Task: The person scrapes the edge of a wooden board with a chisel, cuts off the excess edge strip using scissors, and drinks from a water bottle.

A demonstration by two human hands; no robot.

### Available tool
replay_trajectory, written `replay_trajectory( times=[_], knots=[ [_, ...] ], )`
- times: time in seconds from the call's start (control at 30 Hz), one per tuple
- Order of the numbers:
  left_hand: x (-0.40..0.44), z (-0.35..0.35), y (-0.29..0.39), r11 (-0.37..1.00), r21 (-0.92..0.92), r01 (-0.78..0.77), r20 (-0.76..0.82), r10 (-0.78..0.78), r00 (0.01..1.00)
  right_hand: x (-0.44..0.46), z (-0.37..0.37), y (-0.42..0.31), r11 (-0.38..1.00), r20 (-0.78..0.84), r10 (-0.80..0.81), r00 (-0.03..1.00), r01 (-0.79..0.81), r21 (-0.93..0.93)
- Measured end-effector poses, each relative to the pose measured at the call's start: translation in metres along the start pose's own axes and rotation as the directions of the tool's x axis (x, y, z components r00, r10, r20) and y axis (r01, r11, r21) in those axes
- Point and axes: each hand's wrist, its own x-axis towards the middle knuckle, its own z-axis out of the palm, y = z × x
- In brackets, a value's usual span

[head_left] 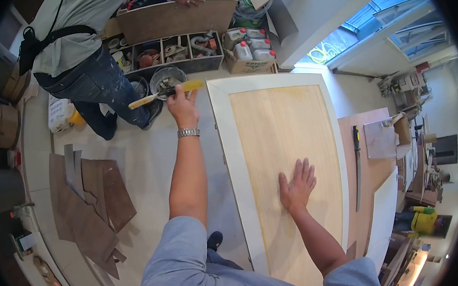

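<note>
My left hand (184, 108), with a metal watch at the wrist, is closed around a paintbrush (143, 101). The brush's wooden handle points left and its yellowish bristles are at the right, by the far left corner of a framed panel (286, 122). This panel has a pale wood middle and a white border. My right hand (298, 186) lies flat on the wood surface with its fingers spread, holding nothing. Whether the bristles touch the white border I cannot tell.
Another person (89, 73) stands at the far left, near a compartmented box (176, 50) of tools and parts. A bucket (168, 78) and a carton of jugs (252, 65) are nearby. Brown sheet scraps (91, 202) lie left; a handsaw (357, 165) lies right.
</note>
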Motion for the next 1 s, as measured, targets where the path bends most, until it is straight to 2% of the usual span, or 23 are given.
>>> replay_trajectory(
  times=[0.03, 0.13, 0.23, 0.33, 0.43, 0.53, 0.63, 0.73, 0.83, 0.93, 1.0],
  knots=[
    [-0.001, 0.004, 0.006, 0.999, -0.042, -0.011, -0.03, 0.01, 1.0, 0.001, 0.0, 0.001, 1.0, -0.009, -0.007, 1.0, 0.007, 0.002],
    [-0.009, 0.014, -0.001, 0.998, 0.059, 0.013, 0.008, -0.013, 1.0, 0.0, 0.002, 0.001, 1.0, -0.005, -0.01, 1.0, 0.01, 0.008],
    [-0.004, 0.008, 0.01, 0.999, 0.047, -0.021, 0.043, 0.019, 0.999, 0.0, -0.003, -0.001, 1.0, 0.001, -0.002, 1.0, 0.002, 0.004],
    [-0.011, 0.012, 0.006, 0.994, 0.109, -0.009, 0.095, -0.002, 0.995, -0.001, 0.0, 0.0, 1.0, -0.01, -0.015, 1.0, 0.015, 0.008],
    [-0.012, 0.01, 0.015, 0.994, 0.088, -0.071, 0.126, 0.059, 0.99, 0.001, 0.002, 0.002, 1.0, -0.017, -0.017, 1.0, 0.017, -0.001],
    [-0.017, 0.015, 0.013, 0.99, 0.127, -0.061, 0.168, 0.039, 0.985, -0.001, 0.004, 0.002, 1.0, -0.02, -0.018, 1.0, 0.018, 0.004],
    [-0.015, 0.016, 0.022, 0.987, 0.115, -0.115, 0.115, 0.102, 0.988, 0.002, 0.001, 0.001, 1.0, -0.019, -0.015, 1.0, 0.015, -0.002],
    [-0.024, 0.025, 0.015, 0.989, 0.121, -0.08, 0.142, 0.062, 0.988, -0.001, 0.002, 0.0, 1.0, -0.019, -0.014, 1.0, 0.014, 0.0],
    [-0.01, 0.012, 0.012, 0.992, 0.1, -0.079, 0.096, 0.069, 0.993, 0.001, 0.002, 0.001, 1.0, -0.031, -0.019, 0.999, 0.019, -0.001],
    [-0.005, 0.007, -0.001, 0.996, 0.074, 0.059, 0.111, -0.067, 0.992, -0.003, 0.007, 0.002, 1.0, -0.043, -0.02, 0.999, 0.02, -0.002],
    [-0.005, 0.006, -0.002, 0.999, 0.027, 0.043, 0.058, -0.045, 0.997, 0.001, 0.007, 0.002, 1.0, -0.049, -0.02, 0.999, 0.019, -0.02]
  ],
)
